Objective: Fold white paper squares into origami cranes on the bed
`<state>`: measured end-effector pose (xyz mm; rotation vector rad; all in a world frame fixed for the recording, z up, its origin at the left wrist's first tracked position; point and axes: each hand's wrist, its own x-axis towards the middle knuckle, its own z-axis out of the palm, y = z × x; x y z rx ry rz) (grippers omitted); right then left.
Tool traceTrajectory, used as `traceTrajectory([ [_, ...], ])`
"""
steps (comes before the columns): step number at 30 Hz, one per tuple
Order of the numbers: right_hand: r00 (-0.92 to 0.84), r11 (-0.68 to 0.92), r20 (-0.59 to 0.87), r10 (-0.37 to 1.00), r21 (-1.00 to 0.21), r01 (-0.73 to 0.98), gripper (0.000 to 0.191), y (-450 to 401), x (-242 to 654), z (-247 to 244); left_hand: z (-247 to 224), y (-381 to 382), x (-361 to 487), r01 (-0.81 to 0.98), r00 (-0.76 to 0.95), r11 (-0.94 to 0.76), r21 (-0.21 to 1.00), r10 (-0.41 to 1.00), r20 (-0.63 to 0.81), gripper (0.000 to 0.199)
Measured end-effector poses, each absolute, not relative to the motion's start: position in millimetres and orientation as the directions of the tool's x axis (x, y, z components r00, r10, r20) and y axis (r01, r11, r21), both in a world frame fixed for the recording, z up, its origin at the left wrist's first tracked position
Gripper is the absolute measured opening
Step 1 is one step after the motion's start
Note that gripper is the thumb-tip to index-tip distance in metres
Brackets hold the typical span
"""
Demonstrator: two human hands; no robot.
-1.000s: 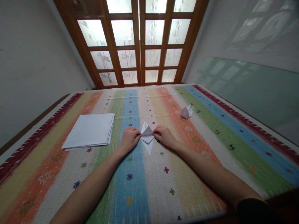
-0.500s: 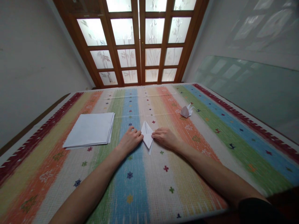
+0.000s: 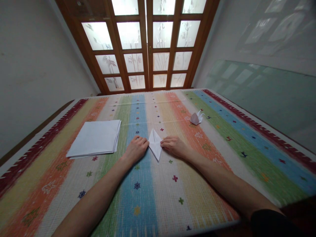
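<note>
A white sheet of paper folded into a narrow diamond lies on the striped cloth between my hands. A slit runs down the middle of its upper half, and its lower point faces me. My left hand is closed, fingertips at the diamond's left corner. On the opposite side, my right hand pinches the right corner with the fingers pressed together. Both thumbs are mostly hidden. Farther back on the right stands a folded paper crane, untouched.
To the left lies a stack of white paper sheets, slightly fanned at the edges. A multicoloured striped cloth covers the table. Behind its far edge are wooden doors with frosted panes. A glass panel leans along the right wall.
My left hand has drawn slightly left and down, to the paper's corner. The diamond's lower layers now line up more closely at the bottom point. My right hand has barely moved.
</note>
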<state>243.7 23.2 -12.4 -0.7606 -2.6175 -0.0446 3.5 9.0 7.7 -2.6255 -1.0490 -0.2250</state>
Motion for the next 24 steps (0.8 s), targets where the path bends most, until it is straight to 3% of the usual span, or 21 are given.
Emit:
traceTrajectory([
  [12,-0.733,0.849,0.442,0.518,-0.163,0.502,0.022,22.4,244.9,-14.4,13.4,6.1,5.3,0.702,0.712,-0.68,-0.211,0.666,0.223,0.015],
  [19,-0.62,0.793,0.501,0.604,-0.299,0.531,0.018,23.2,243.1,-18.7,6.1,8.3,0.8,0.748,0.645,-0.661,-0.061,0.703,0.301,0.015],
  [24,-0.595,0.752,0.471,0.651,-0.298,0.587,0.019,22.7,243.2,-18.5,-0.8,13.0,-4.0,0.747,0.6,-0.664,0.047,0.702,0.384,0.019],
])
